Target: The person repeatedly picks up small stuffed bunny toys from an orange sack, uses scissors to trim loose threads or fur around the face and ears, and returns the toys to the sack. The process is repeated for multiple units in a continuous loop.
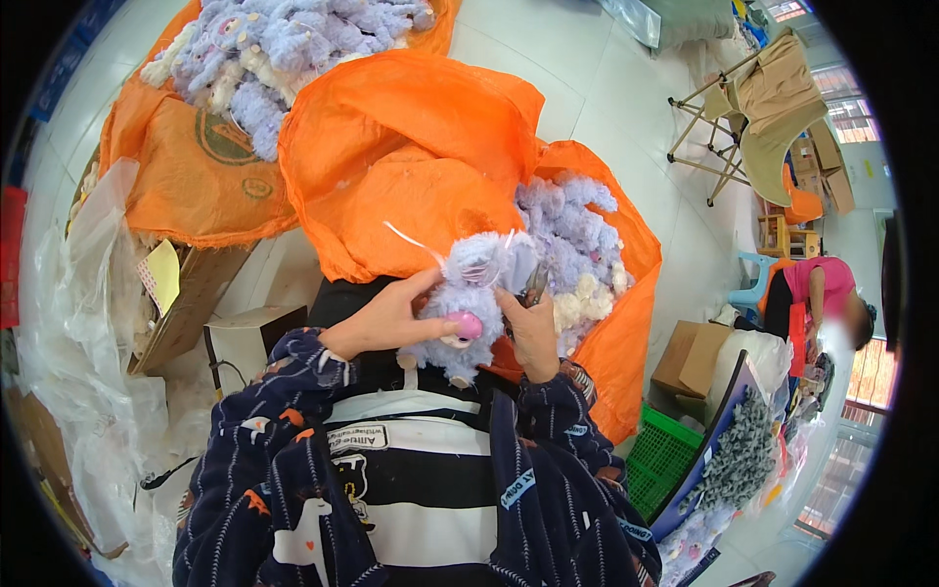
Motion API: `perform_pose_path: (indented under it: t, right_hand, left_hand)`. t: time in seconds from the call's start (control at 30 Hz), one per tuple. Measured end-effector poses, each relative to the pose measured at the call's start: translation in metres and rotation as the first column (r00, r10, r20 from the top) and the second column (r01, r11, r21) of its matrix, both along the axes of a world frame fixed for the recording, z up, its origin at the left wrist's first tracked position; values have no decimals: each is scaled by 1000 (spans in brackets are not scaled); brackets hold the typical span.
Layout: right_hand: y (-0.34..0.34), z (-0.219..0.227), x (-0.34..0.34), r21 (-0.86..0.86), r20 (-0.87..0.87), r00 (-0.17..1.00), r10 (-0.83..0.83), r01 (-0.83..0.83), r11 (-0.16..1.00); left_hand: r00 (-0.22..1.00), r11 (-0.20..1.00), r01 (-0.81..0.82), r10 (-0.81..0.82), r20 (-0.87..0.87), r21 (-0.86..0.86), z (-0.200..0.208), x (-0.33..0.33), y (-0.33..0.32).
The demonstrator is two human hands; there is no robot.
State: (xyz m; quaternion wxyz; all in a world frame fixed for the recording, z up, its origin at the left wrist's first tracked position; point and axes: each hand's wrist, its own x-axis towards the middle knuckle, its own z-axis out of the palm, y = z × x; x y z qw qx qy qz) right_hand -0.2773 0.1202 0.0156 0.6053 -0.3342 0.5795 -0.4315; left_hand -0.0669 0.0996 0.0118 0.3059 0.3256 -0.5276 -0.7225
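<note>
A fluffy lilac plush toy [468,298] with a pink nose and thin white strings at its top sits in my lap. My left hand [389,318] is closed on its left side, the thumb beside the nose. On the toy's other side, my right hand [531,333] is closed around small dark metal snips [535,283], its thumb against the fur. The snips' lower part is hidden in that hand. Just to the right, more lilac and cream plush toys [577,249] lie in an orange sack [626,357].
Another orange sack [411,108] stands ahead. Far left, lilac plush pieces [293,39] are heaped on orange sacking. Clear plastic sheeting [78,323] and a cardboard box [249,342] are at left. Right are a green crate [665,455], a folding chair [773,98] and another person [827,293].
</note>
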Motion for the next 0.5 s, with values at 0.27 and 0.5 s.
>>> perform_pose_path:
  t: [0.27,0.5]
  right_hand:
    - [-4,3,10,-272,-208,976,-68,9,962]
    - [5,-3,8,-264,-314,944,-104,18,964]
  left_hand:
    - [965,969,-248,245,89,21,12,-33,-39]
    - [978,955,-137,173,-120,262,6,-29,-42]
